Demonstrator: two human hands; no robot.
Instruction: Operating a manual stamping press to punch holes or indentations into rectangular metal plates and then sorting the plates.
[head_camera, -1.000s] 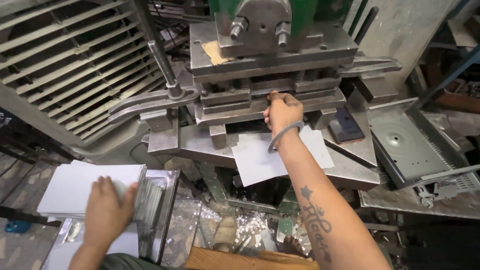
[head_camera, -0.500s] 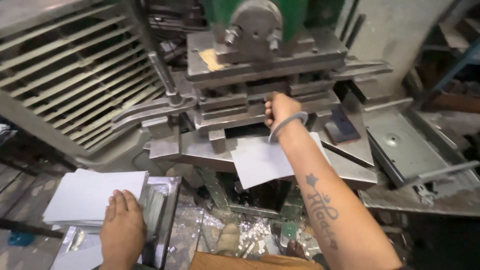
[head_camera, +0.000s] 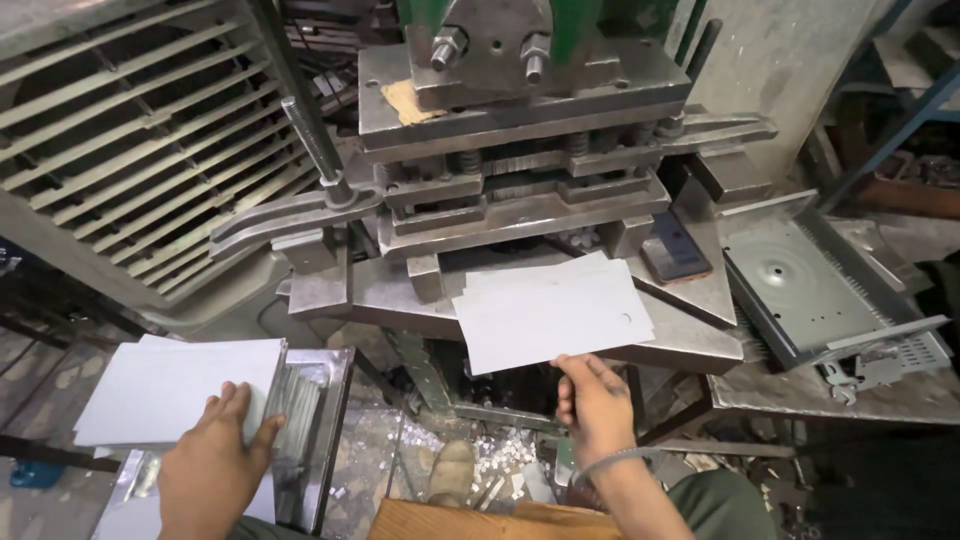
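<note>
Sheet (head_camera: 548, 312) pinched by right hand (head_camera: 596, 400) below press (head_camera: 510, 150); left hand (head_camera: 212, 462) flat on stack (head_camera: 170, 385).

White card sheets (head_camera: 548, 312); white stack (head_camera: 170, 388); grey steel press (head_camera: 520, 170), green upper body; silver tray (head_camera: 815, 275).
</note>
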